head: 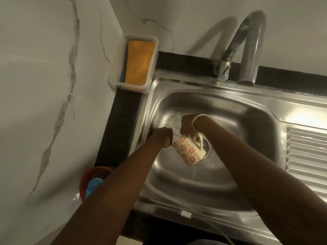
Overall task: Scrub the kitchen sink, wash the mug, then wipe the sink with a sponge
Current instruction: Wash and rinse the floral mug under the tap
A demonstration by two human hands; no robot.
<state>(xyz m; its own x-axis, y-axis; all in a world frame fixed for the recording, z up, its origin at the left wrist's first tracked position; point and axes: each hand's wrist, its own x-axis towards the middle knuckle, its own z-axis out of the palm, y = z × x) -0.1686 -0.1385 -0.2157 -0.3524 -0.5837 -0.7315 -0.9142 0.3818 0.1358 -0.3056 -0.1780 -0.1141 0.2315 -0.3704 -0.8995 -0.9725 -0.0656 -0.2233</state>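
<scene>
**Mug held tilted over the sink basin**

Forearms enter from the bottom edge, both reaching down into the steel sink (228,99). Right hand (187,125): fingers curled, gripping the handle of the mug (188,150); a thin band circles the wrist. Mug is cream with a red flower pattern, tipped on its side, base toward the camera, mouth pointing away to the left. It hangs above the basin floor, partly covering the drain (207,145).

Left hand (165,137): lies against the mug's mouth end, fingers bent downward out of sight. Whether they reach inside the mug or grip anything cannot be told from this angle.

Water glints on the basin floor beyond the hands and below the mug.

Surroundings: curved faucet (247,50) stands at the back rim of the sink, spout above the far edge. Clear plastic tray (115,68) sits on the dark counter at the back left corner, holding an orange sponge (139,64). Ribbed drainboard (306,152) lies right of the basin. Red container (86,177) with a blue object (92,187) inside stands by the left forearm, against the marble wall.
</scene>
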